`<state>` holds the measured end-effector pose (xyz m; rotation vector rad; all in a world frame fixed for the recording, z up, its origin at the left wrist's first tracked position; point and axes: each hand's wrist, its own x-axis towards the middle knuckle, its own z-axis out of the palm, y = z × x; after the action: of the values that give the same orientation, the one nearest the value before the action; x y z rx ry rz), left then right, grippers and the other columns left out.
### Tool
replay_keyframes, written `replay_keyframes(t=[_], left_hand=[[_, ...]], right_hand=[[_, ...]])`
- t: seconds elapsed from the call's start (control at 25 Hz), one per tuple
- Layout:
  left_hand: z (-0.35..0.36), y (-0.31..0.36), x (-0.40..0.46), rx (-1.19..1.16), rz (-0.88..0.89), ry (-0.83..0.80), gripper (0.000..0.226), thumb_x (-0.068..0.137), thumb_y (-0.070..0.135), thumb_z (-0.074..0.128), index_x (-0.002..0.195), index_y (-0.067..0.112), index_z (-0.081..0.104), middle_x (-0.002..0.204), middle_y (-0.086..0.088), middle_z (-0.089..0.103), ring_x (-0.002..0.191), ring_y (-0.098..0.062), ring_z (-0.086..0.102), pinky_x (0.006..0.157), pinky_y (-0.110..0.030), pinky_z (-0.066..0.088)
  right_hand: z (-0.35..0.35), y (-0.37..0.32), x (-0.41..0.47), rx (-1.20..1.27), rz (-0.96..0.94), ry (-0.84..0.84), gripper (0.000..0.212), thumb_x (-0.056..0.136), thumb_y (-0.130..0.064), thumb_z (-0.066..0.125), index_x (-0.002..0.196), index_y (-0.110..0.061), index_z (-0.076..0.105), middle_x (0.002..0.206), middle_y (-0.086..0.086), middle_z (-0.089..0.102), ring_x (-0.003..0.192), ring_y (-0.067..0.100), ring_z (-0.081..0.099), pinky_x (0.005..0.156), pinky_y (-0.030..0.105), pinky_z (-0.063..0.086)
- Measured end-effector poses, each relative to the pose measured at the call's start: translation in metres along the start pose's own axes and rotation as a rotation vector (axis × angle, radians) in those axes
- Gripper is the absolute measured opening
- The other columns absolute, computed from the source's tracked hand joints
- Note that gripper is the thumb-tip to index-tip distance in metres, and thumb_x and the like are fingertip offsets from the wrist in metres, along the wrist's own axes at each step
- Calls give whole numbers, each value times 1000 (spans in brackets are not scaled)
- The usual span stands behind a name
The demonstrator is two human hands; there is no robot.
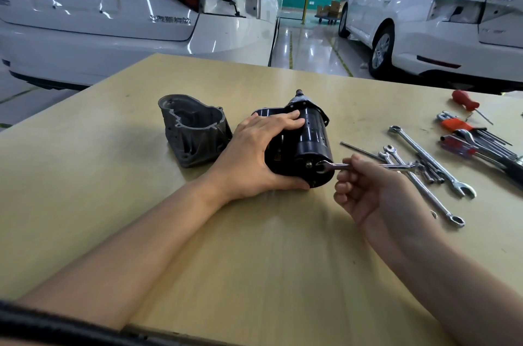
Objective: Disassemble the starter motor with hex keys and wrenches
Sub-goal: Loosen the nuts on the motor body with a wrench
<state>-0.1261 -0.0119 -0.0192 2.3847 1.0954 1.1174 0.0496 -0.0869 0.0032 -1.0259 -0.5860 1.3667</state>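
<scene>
Head view: my left hand (pixel 256 153) grips the starter motor (pixel 304 144) on the tabletop (pixel 254 246) — heavy, slick metal, best held round its barrel — while my right hand (pixel 368 190) pinches a wrench (pixel 336 166) on its end bolt.

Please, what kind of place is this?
Probably a car repair or training workshop: white cars parked on a glossy floor, and a tan wooden table bearing silver metal wrenches and a black cylindrical starter motor.
</scene>
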Motion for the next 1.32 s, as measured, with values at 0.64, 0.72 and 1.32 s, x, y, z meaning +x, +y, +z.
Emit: replay_keyframes(t=[0.64, 0.72, 1.32], left_hand=[[-1, 3, -1, -5, -13, -6, 88, 55, 40, 92, 132, 18, 56, 144, 4, 49, 135, -10, 42, 115, -47, 24], [-1, 2, 0, -3, -9, -19, 87, 56, 42, 91, 131, 17, 56, 144, 4, 49, 134, -11, 43, 115, -48, 24], [-2, 2, -1, -14, -13, -46, 84, 60, 48, 84, 132, 18, 56, 143, 4, 50, 132, -7, 43, 115, -46, 24]], right_hand=[[11, 0, -5, -654, -689, -67, 15, 90, -9, 64, 75, -11, 64, 58, 7, 64, 47, 12, 62, 50, 23, 50], [20, -3, -4, -848, -851, -106, 12, 87, -11, 68, 76, -12, 65, 55, -4, 61, 52, 9, 60, 53, 18, 48], [23, 6, -10, -932, -1000, -289, 8, 88, -11, 62, 80, -9, 64, 61, -10, 54, 54, 5, 47, 54, 13, 36]])
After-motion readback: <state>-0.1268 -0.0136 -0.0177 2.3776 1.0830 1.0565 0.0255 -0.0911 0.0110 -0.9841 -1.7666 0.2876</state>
